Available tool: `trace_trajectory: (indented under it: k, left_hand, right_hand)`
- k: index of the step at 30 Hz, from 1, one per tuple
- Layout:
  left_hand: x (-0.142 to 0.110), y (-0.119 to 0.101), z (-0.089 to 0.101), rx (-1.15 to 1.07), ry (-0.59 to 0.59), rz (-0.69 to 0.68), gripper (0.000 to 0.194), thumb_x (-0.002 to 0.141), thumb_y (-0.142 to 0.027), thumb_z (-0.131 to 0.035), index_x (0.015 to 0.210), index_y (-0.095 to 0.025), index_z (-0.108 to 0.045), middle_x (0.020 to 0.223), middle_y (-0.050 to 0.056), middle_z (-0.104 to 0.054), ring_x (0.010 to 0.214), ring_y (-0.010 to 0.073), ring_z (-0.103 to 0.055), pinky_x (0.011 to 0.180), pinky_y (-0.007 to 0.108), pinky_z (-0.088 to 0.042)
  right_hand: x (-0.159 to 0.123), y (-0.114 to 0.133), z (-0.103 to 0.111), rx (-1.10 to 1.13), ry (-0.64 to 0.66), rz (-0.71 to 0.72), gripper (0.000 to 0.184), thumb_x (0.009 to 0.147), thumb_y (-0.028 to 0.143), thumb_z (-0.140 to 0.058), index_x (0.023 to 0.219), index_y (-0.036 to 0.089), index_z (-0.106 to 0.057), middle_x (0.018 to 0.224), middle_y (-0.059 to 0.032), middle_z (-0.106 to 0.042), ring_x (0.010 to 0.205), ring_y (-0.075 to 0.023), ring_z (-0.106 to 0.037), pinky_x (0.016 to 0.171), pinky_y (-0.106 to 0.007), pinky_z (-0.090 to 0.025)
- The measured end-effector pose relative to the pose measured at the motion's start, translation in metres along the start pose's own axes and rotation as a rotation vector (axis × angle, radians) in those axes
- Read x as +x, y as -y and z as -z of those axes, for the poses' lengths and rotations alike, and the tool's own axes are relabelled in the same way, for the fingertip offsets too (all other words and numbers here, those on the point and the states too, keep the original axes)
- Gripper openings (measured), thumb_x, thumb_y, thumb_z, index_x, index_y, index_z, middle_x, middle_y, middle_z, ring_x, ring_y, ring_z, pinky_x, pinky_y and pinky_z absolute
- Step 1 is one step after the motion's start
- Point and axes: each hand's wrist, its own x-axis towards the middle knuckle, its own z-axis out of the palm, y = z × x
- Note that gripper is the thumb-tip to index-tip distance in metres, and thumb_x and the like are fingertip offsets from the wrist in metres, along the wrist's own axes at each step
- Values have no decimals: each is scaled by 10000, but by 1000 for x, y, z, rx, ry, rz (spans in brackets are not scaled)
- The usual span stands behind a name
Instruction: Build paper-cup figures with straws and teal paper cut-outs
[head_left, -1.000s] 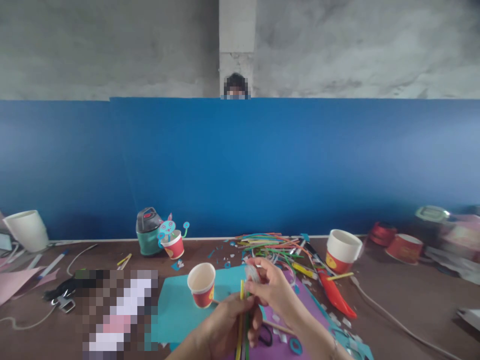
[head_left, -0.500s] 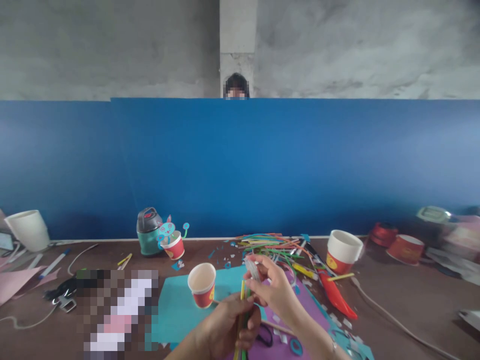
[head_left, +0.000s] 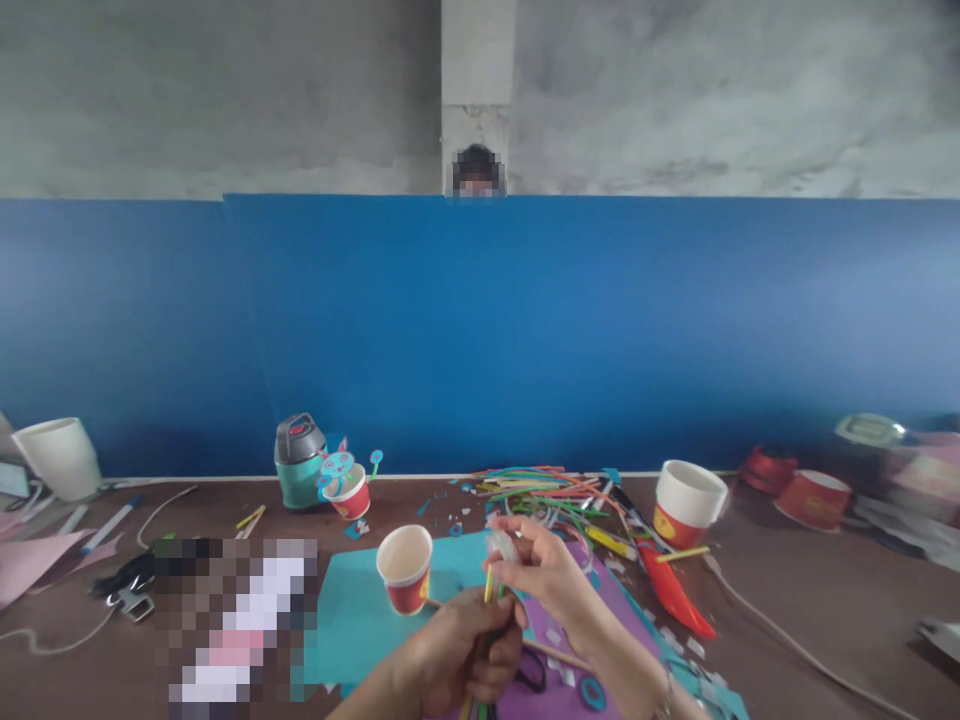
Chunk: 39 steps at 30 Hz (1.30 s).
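Note:
My left hand [head_left: 457,645] is wrapped round a few thin sticks, yellow [head_left: 489,583] and green ones, whose ends show above and below the fist. Just above it, my right hand [head_left: 546,575] pinches a small, clear, whitish roll that looks like tape [head_left: 501,546], close to the tops of the sticks. Under both hands lie a turquoise paper sheet [head_left: 352,620] and a purple sheet [head_left: 622,620]. On the turquoise one stands a red and white paper cup [head_left: 405,565], left of my hands.
A cup with a paper cat figure [head_left: 350,495] stands behind, by a small teal vacuum [head_left: 300,470]. Coloured sticks [head_left: 540,485], a yellow cutter [head_left: 611,542] and a red curved object [head_left: 675,590] lie right. Farther right is a paper cup [head_left: 686,505]. A blue partition [head_left: 480,330] closes the back.
The clear roll has turned slightly in my right hand and moved a little up and left. My left fist still grips the sticks, nearly in the same place.

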Motion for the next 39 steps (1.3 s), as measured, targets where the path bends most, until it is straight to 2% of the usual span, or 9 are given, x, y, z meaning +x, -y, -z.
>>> trace_trajectory:
  k: [3,7,10,15,18,20,30,35,39]
  left_hand:
    - [3,0,-3,13,-68,-1,417,656,-502,-711,817,-181,-497,457,-106,-378,337,21,-154,376,214,-21]
    - [9,2,-7,28,-267,-128,436,637,-500,-694,863,-178,-506,531,-92,-454,339,8,-195,384,210,-36]
    - [13,6,-8,108,-320,-216,497,644,-579,-678,868,-172,-504,578,-82,-480,340,2,-228,379,216,-62]
    - [14,9,-8,180,-417,-326,549,648,-672,-647,822,-181,-472,552,-91,-454,363,18,-293,376,203,-135]
    - [15,10,-6,153,-441,-373,535,652,-669,-651,784,-188,-455,555,-84,-469,389,35,-353,382,197,-209]
    - [16,11,-4,154,-431,-397,522,662,-658,-653,751,-184,-452,539,-78,-469,403,40,-371,394,196,-242]
    - [17,12,-5,128,-433,-379,555,634,-672,-666,829,-200,-449,527,-112,-413,349,18,-274,358,193,-157]
    - [18,11,0,171,-468,-375,579,623,-704,-647,821,-193,-462,518,-115,-394,370,14,-257,369,184,-156]
    - [25,14,12,233,-535,-416,649,592,-772,-597,850,-185,-498,469,-128,-348,339,20,-223,343,190,-135]
  right_hand:
    - [1,-2,-1,-24,-39,10,547,592,319,-760,1064,167,-527,603,52,-605,357,-84,-494,326,-196,-375]
    - [6,-7,2,-32,-145,72,520,565,289,-755,1021,157,-542,573,51,-603,446,-108,-549,429,-215,-433]
    - [8,-8,4,-65,-171,84,512,587,291,-736,1040,152,-543,576,49,-605,482,-122,-566,470,-233,-459]
    - [0,0,2,-209,-188,204,463,697,297,-673,1125,178,-541,868,-58,-703,738,-194,-647,637,-312,-535]
    - [-6,6,2,-356,-170,323,391,744,245,-630,1126,194,-568,1002,-90,-697,911,-230,-649,825,-372,-510]
    - [-8,6,3,-440,-166,381,358,749,220,-621,1105,206,-596,1020,-86,-690,939,-233,-644,872,-376,-490]
    - [-8,3,7,-675,-126,466,358,734,160,-617,1082,243,-634,965,-45,-651,902,-209,-605,895,-367,-458]
    - [-7,8,7,-514,-141,393,373,768,222,-606,1140,231,-591,1051,-63,-659,964,-220,-622,877,-356,-474]
    - [-4,12,10,-480,-192,297,321,795,359,-602,1063,182,-614,774,-36,-685,734,-205,-642,682,-307,-496]
